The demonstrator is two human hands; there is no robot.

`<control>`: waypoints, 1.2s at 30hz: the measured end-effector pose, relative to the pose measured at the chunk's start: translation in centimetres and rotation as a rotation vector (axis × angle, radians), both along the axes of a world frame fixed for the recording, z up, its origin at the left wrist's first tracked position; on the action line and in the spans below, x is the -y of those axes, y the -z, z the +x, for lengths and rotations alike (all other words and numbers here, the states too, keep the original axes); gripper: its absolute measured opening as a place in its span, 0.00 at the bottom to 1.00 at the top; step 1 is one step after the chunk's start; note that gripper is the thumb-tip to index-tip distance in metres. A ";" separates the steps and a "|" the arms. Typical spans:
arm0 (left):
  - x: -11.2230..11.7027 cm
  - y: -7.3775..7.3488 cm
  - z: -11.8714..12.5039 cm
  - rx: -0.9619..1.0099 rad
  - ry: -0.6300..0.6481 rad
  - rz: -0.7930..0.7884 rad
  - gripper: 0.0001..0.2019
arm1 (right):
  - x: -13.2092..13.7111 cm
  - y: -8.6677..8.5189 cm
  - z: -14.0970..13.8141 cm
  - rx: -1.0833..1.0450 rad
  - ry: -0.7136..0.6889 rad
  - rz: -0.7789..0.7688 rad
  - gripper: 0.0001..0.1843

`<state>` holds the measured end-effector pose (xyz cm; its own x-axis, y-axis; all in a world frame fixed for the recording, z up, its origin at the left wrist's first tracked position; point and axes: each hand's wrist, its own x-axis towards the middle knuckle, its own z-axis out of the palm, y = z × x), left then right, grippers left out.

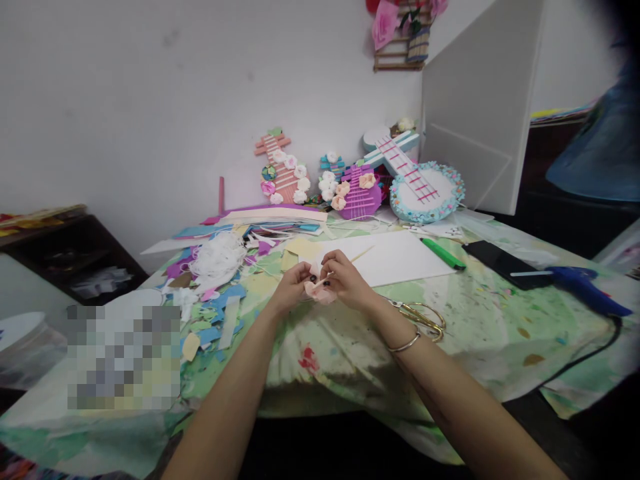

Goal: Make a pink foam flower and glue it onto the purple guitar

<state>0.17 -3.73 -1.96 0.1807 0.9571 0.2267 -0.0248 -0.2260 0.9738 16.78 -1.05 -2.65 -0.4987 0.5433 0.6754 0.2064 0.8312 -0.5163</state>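
1. Through the head camera I have both hands in front of me, near the middle of the view, raised over the near part of the cloth-covered tabletop (480, 360).
2. My left hand (290, 288) grips the pink paper piece (320, 293) from its left side, fingertips pinched on it.
3. My right hand (347, 285) pinches the same piece from the right, fingers curled and close to the left ones; a bracelet (406, 343) circles that wrist.
4. The pink paper piece sits between the two hands, ruffled and partly covered by the fingers; I cannot tell its full shape.
5. Just beyond the hands I see a white sheet (405, 260), with a green marker (443, 253) at its right edge.
6. Gold-handled scissors (425, 319) lie beside my right forearm, which hides part of them.
7. Farther right, a black phone (500, 261) lies near a blue glue gun (585, 285).
8. On my left are scattered paper scraps (217, 323) and a tangle of white string (219, 262).
9. Along the wall stand a pink paper instrument (284, 175), a purple one (361, 193) and a round light-blue one (420, 193).
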 end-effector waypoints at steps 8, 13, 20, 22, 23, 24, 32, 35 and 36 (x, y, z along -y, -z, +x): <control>0.1 -0.1 0.1 -0.015 0.004 -0.003 0.10 | 0.0 0.0 0.1 0.019 -0.002 -0.015 0.07; 0.1 -0.1 0.1 -0.014 0.007 -0.007 0.11 | -0.1 0.1 0.1 0.034 0.016 -0.009 0.08; 0.1 -0.2 0.2 -0.008 0.016 -0.008 0.09 | -0.1 0.1 0.1 0.031 0.014 0.002 0.08; 0.2 -0.2 0.2 -0.010 0.017 -0.009 0.09 | -0.1 0.1 0.1 0.032 0.015 0.004 0.08; 0.2 -0.3 0.2 -0.011 0.017 -0.009 0.09 | -0.1 0.2 0.1 0.032 0.014 0.005 0.08; 0.2 -0.3 0.3 -0.013 0.017 -0.009 0.09 | -0.1 0.2 0.1 0.032 0.012 0.007 0.08; 0.2 -0.2 0.3 -0.011 0.020 -0.006 0.10 | 0.1 -0.1 0.1 0.021 0.011 0.002 0.06; 0.2 -0.1 0.2 -0.011 0.021 0.000 0.10 | 0.2 -0.1 0.1 0.022 0.011 -0.009 0.07; 0.1 -0.1 0.2 -0.012 0.022 0.002 0.10 | 0.2 -0.1 0.1 0.025 0.012 -0.009 0.07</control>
